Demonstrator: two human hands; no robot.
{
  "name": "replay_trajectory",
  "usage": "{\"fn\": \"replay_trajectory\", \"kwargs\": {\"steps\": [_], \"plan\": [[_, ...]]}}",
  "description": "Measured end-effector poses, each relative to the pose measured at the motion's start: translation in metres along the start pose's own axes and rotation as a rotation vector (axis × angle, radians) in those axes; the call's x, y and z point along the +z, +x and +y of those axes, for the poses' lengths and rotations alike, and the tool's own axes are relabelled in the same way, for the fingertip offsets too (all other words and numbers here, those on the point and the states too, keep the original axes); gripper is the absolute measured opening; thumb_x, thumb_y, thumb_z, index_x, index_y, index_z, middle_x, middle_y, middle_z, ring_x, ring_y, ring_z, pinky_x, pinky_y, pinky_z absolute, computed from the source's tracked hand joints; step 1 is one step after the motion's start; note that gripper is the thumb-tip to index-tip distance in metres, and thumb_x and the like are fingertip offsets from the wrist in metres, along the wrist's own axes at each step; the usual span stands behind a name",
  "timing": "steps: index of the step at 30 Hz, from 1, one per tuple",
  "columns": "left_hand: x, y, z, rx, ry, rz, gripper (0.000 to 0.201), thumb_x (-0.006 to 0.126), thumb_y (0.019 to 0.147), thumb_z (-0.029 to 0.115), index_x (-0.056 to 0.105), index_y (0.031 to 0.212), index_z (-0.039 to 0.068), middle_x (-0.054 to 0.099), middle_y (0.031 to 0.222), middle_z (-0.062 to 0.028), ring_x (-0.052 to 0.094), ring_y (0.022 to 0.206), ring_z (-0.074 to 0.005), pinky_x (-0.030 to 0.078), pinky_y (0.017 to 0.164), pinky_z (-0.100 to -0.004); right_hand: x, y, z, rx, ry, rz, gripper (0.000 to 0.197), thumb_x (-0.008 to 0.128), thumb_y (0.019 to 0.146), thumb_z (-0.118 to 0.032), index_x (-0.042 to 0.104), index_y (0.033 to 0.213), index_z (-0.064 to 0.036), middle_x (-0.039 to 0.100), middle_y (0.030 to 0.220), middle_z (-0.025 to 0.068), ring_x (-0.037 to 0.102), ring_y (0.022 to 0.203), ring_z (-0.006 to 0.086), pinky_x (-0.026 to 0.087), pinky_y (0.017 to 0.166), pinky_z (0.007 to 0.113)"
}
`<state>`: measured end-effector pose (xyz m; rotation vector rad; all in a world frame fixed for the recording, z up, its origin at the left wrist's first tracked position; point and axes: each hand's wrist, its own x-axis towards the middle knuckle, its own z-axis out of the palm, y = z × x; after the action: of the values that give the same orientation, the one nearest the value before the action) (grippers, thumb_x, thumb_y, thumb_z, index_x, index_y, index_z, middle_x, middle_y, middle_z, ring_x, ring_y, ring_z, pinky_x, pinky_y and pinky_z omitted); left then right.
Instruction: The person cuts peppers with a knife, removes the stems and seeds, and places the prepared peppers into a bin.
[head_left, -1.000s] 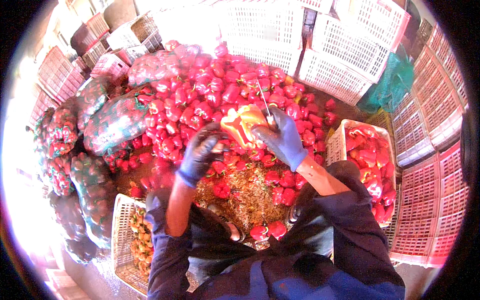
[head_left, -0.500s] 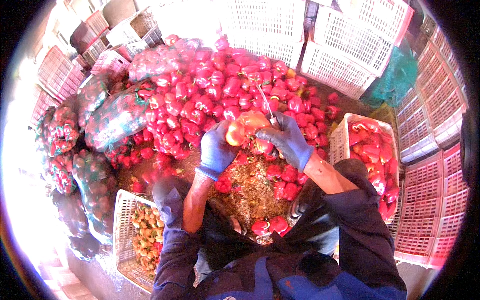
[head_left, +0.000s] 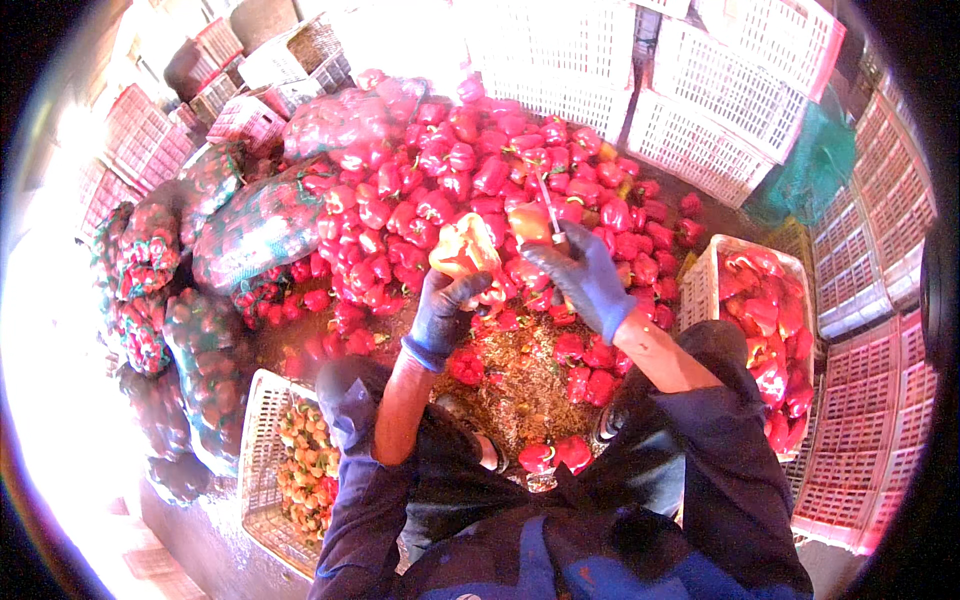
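Observation:
My left hand (head_left: 441, 318), in a blue and dark glove, is closed around an opened bell pepper piece (head_left: 466, 246), orange-red with its pale inside facing up. In my gloved right hand (head_left: 588, 284) a knife (head_left: 549, 203) is gripped, its thin blade pointing up and away. A second orange pepper piece (head_left: 529, 224) is beside the blade, at my right fingers; how it is held is partly hidden. Both hands are apart, above the near edge of a large heap of red bell peppers (head_left: 455, 186).
A white crate (head_left: 257, 440) of pepper cores stands by my left knee. Another crate (head_left: 702, 290), full of red pepper pieces, is at my right. Net sacks (head_left: 255, 238) of peppers line the left. Stacked crates (head_left: 725, 100) rise behind the heap. Several loose peppers (head_left: 573, 453) lie between my feet.
The pepper, held between both hands before, is now in two parts. My hands have drawn apart, and the left-hand piece has turned its inside up. The view has shifted slightly.

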<state>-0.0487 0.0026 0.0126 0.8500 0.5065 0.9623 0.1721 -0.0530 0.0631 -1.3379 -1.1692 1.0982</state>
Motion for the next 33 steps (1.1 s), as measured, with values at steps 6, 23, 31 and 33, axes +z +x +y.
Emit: {"fn": "replay_trajectory", "kwargs": {"steps": [6,23,31,33], "plan": [[0.001,0.008,-0.036,-0.005,0.359,0.062,0.026,0.056,0.107,0.023,0.059,0.125,0.004,0.07,0.104,-0.0094,0.069,0.083,-0.0141,0.058,0.069,-0.0288,0.009,0.005,0.015,-0.021,0.032,-0.082,0.072,0.085,0.077,-0.058,0.068,0.122,-0.005,0.074,0.101,0.0085,0.069,0.091,0.0174,0.055,0.082,0.036],[0.067,0.022,-0.05,0.269,0.704,-0.199,0.059,0.052,0.103,0.059,0.056,0.12,0.003,0.055,0.072,-0.0003,0.052,0.055,-0.0095,0.041,0.049,-0.0273,-0.081,-0.03,-0.028,0.029,0.453,0.269,0.04,0.087,0.076,-0.012,0.067,0.109,-0.0005,0.067,0.082,0.001,0.057,0.064,0.0071,0.045,0.052,0.026],[0.02,0.002,0.04,0.366,0.798,0.092,0.059,0.048,0.104,0.048,0.057,0.141,0.003,0.071,0.116,-0.0098,0.053,0.065,-0.0064,0.037,0.05,-0.0217,-0.33,-0.087,-0.034,-0.394,-0.942,1.04,0.05,0.088,0.075,-0.022,0.066,0.116,-0.0021,0.075,0.095,0.0131,0.071,0.086,0.0211,0.058,0.078,0.038],[-0.013,-0.005,0.059,0.406,0.884,0.177,0.049,0.048,0.106,0.039,0.059,0.139,0.004,0.07,0.118,-0.0081,0.057,0.074,-0.0061,0.038,0.054,-0.0195,-0.389,-0.103,-0.014,-0.217,-1.217,1.138,0.057,0.087,0.076,-0.031,0.064,0.121,-0.0061,0.075,0.091,0.0181,0.074,0.082,0.038,0.058,0.074,0.047]]}}
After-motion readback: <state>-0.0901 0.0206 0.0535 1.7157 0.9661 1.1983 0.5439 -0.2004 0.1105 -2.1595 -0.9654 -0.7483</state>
